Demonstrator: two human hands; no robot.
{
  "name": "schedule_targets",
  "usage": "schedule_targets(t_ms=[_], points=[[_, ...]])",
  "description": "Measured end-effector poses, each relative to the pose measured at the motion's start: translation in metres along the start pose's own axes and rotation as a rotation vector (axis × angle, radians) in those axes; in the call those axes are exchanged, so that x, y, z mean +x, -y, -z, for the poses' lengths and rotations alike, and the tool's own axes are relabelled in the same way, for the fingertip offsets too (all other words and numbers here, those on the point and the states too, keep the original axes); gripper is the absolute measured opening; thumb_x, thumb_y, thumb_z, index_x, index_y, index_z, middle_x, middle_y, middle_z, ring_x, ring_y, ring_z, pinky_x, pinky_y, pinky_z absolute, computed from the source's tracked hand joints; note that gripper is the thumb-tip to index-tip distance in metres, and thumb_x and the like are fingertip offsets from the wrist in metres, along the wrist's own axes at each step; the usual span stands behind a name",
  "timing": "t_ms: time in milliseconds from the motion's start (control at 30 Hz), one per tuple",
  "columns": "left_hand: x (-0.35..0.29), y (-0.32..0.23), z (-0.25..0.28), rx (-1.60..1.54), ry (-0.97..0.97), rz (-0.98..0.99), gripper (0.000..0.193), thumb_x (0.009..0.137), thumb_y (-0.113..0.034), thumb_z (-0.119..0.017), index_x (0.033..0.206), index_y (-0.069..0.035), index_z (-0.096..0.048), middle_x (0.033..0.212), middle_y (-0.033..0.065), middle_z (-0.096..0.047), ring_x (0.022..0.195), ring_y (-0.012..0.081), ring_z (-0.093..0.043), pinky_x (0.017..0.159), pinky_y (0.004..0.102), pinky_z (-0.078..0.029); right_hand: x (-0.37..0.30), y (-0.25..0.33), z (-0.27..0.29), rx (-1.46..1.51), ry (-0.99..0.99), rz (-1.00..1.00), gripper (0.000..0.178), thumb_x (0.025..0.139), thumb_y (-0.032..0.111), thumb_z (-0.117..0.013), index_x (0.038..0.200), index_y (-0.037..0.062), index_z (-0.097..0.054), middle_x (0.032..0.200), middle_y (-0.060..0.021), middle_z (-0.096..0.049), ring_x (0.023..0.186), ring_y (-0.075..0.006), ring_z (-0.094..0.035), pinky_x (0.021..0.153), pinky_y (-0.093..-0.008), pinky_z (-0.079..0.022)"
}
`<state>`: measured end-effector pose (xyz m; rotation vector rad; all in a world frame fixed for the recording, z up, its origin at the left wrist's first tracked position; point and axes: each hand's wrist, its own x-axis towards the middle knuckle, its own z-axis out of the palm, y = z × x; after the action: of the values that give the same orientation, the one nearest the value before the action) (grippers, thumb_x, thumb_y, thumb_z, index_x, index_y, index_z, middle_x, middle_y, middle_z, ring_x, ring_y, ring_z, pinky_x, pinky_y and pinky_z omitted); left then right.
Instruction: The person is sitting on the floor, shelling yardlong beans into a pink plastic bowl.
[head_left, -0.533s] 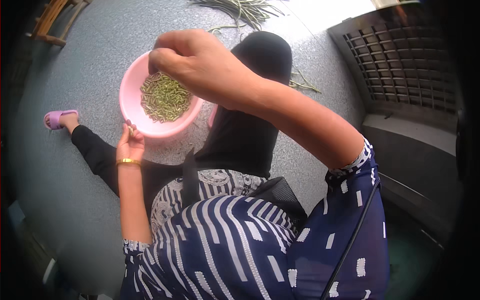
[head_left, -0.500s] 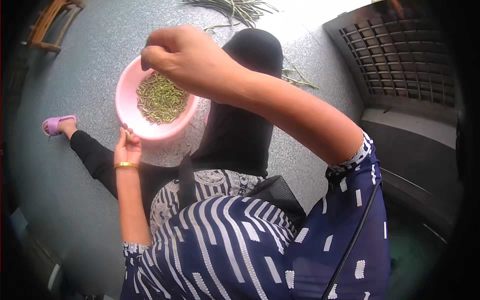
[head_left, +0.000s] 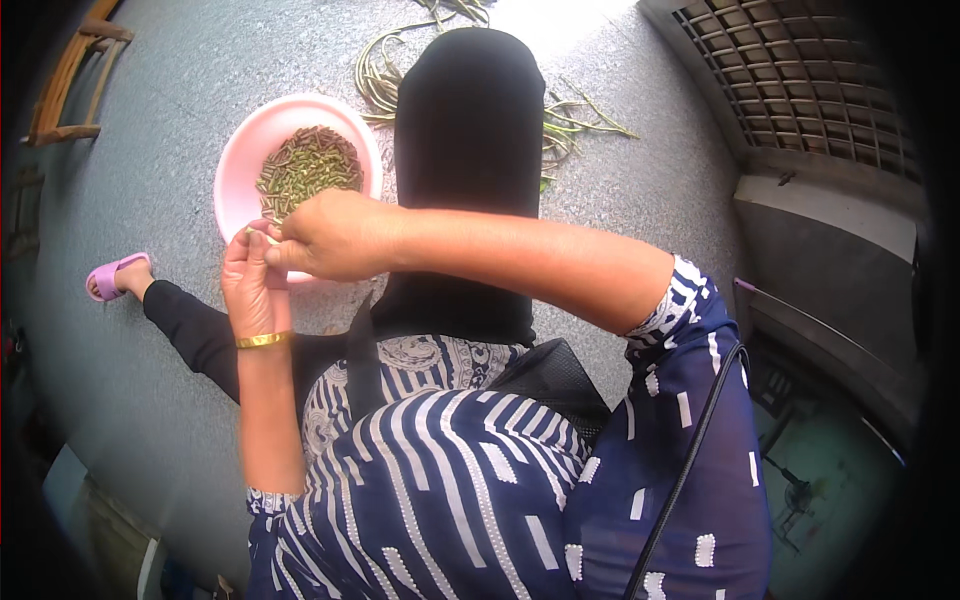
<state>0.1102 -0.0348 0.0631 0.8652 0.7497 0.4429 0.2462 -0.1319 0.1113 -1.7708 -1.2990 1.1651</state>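
Just over the near rim of a pink basin (head_left: 228,190), my two hands meet fingertip to fingertip. The basin holds many short green and brownish pieces of long bean (head_left: 310,170). My left hand (head_left: 252,285), with a gold bangle on its wrist, is closed in a pinch on a small pale bit that looks like a bean piece (head_left: 264,234). From the right, my right hand (head_left: 335,238) reaches across, its thumb and fingers pinched at the same spot. Its curled fingers hide whatever lies inside them.
Whole long beans (head_left: 378,75) lie on the speckled grey floor (head_left: 180,170) beyond my raised black-trousered knee (head_left: 470,130), with more bean strands (head_left: 585,125) to its right. A wooden stool (head_left: 75,85) stands far left. A latticed grey unit (head_left: 800,85) borders the right side.
My right hand has come down and toward me from above the basin to meet my left hand. The left hand has risen slightly. The view has shifted, uncovering more of the basin and beans.
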Motion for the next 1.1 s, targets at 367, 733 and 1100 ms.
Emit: schedule_targets(t_ms=[367, 733, 1100], points=[[-0.020, -0.002, 0.015, -0.078, -0.111, -0.082, 0.016, 0.078, -0.016, -0.056, 0.085, -0.002, -0.053, 0.074, 0.0039, -0.056, 0.059, 0.0073, -0.051, 0.056, 0.0187, -0.044, 0.011, -0.011, -0.052, 0.595, -0.002, -0.139, 0.030, 0.083, 0.030, -0.047, 0.076, 0.0016, -0.053, 0.058, 0.0003, -0.046, 0.051, -0.0069, -0.041, 0.045, -0.0211, -0.033], [-0.023, 0.000, 0.035, -0.047, -0.233, -0.110, 0.013, 0.076, -0.012, -0.058, 0.083, -0.001, -0.056, 0.069, 0.0034, -0.057, 0.055, 0.0068, -0.050, 0.053, 0.0173, -0.042, 0.024, -0.011, -0.071, 0.780, 0.213, -0.178, 0.035, 0.085, 0.037, -0.042, 0.079, 0.0037, -0.051, 0.057, 0.0039, -0.040, 0.049, -0.0044, -0.034, 0.043, -0.0180, -0.026], [-0.023, 0.009, 0.050, -0.069, -0.224, -0.041, 0.016, 0.077, -0.017, -0.058, 0.082, -0.002, -0.056, 0.066, 0.0029, -0.056, 0.056, 0.0084, -0.050, 0.053, 0.0195, -0.041, 0.030, -0.015, -0.095, 0.503, 0.035, -0.104, 0.024, 0.083, 0.024, -0.048, 0.078, 0.0010, -0.054, 0.054, 0.0008, -0.043, 0.055, -0.0119, -0.048, 0.051, -0.0259, -0.038]])
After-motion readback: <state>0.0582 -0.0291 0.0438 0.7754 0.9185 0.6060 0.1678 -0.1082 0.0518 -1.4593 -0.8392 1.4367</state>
